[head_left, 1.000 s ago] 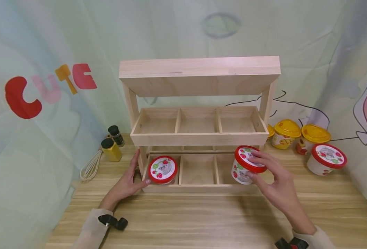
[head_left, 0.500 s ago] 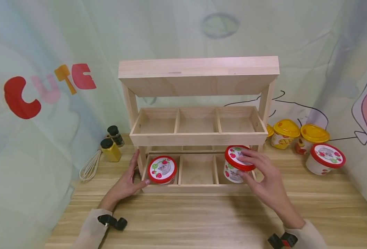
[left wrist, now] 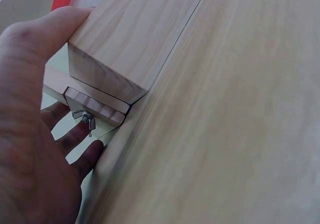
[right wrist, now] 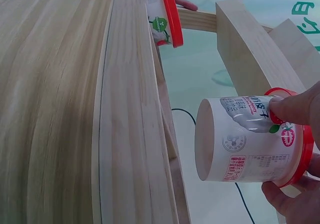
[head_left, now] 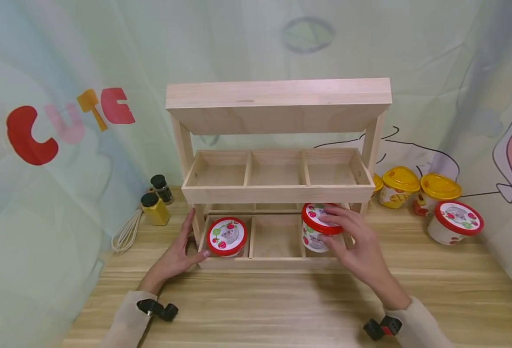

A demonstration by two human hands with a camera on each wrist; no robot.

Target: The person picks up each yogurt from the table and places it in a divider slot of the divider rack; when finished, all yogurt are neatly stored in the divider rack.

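My right hand [head_left: 362, 249] grips a white ice cream tub [head_left: 313, 238] with a red lid and strawberry print, thumb and fingers about its upper side. It is over the right part of the lower tray of a wooden two-tier rack [head_left: 277, 195]; the right wrist view shows the bottom of the tub tilted and raised above the tray's front board [right wrist: 132, 109]. A matching tub [head_left: 227, 237] sits in the lower left compartment. My left hand [head_left: 173, 258] holds the rack's lower left corner, thumb over the front board [left wrist: 115, 39] and fingers beside a wing nut [left wrist: 86, 118].
Another red-lidded tub [head_left: 455, 223] stands right of the rack, before several yellow-lidded tubs [head_left: 398, 187]. At the left are a yellow jar [head_left: 156, 211], a dark-capped jar [head_left: 162, 189] and a coiled cord [head_left: 127, 232]. The upper tier overhangs the lower tray.
My right hand has moved left with the tub, from the rack's lower right end toward the divider of the right compartment. My left hand has stayed at the corner.
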